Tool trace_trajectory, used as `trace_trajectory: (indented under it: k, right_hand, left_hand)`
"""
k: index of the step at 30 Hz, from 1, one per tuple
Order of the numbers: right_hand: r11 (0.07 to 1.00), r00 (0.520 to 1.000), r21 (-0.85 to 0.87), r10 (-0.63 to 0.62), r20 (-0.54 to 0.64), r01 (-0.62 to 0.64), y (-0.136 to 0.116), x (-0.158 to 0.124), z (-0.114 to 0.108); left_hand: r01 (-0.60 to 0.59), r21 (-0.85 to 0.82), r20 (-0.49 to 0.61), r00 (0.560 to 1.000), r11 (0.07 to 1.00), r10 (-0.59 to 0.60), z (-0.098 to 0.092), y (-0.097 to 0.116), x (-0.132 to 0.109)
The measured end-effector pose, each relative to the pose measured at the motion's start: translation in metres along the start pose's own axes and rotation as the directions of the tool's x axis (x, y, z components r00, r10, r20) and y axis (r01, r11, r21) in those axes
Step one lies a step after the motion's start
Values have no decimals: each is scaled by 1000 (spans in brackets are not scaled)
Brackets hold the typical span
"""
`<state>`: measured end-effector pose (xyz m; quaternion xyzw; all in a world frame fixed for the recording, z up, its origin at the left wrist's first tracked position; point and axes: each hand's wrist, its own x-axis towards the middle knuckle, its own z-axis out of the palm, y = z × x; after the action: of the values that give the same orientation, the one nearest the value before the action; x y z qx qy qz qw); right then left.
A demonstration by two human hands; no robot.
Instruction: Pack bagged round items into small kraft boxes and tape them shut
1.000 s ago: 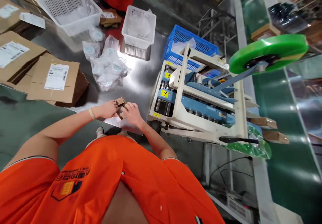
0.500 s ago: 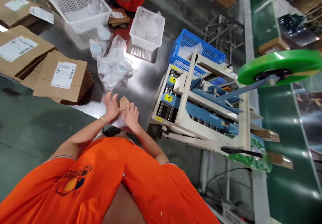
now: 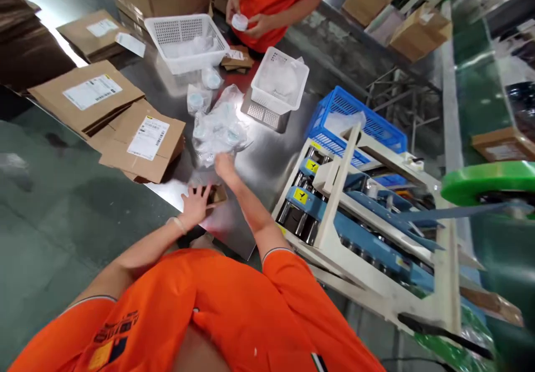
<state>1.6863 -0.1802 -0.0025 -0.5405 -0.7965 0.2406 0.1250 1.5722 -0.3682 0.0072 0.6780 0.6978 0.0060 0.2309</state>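
My left hand (image 3: 194,204) lies with its fingers spread on the steel table (image 3: 267,165), its thumb side against a small brown cardboard box (image 3: 217,194). The box is low and flat, and part of it is hidden behind my fingers. My right hand (image 3: 224,165) reaches forward and is blurred, its fingertips at the lower edge of a clear plastic bag (image 3: 217,129) of round white-and-blue items. Two single pouched items (image 3: 196,100) lie just beyond the bag.
A co-worker (image 3: 267,12) across the table holds a round white item. White baskets (image 3: 186,43) and a blue basket (image 3: 359,121) stand nearby. Flat cardboard mailers (image 3: 142,140) lie to the left, and a box-sealing machine (image 3: 346,216) with a green tape roll (image 3: 489,185) stands to the right.
My right hand has left the small box and moved forward to the plastic bag. My left hand now lies spread beside the box. The whole view has swung as my head turned.
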Motion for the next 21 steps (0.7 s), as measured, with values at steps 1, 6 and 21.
trace_trajectory:
  k: [1,6,21]
  right_hand:
    - [997,998,-58,-48,46,51,-9,30,-1]
    - [899,981,-402,-121,151,173,-52,120,21]
    - [971,964,-170,-197,-180,167,53,-143,-79]
  left_hand:
    - [-21,39,1,1000,999,21,5,8,-2]
    - [-51,113,10,999,992,50,25,14,-5]
    - [-480,-466,-281,877,743,390,64,5,56]
